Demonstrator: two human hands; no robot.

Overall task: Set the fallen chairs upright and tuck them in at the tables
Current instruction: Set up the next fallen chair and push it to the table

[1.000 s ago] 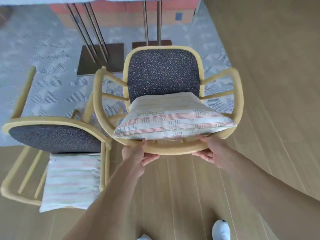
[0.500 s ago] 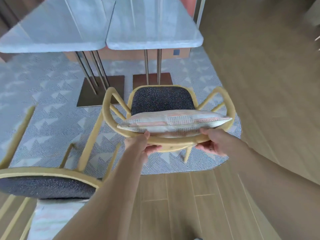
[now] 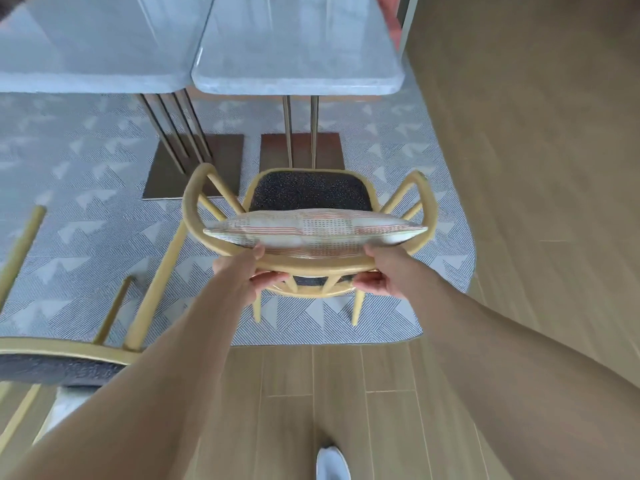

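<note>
Wood floor (image 3: 346,393) meets a gray rug (image 3: 86,209). Both hands, left hand (image 3: 242,271) and right hand (image 3: 384,271), grip the yellow chair's (image 3: 311,268) back rail, facing the table (image 3: 298,64) beyond. Another chair (image 3: 69,358) lies tipped left of them.

Second chair (image 3: 62,355) cut by left edge; tables (image 3: 294,46) cropped at top.
</note>
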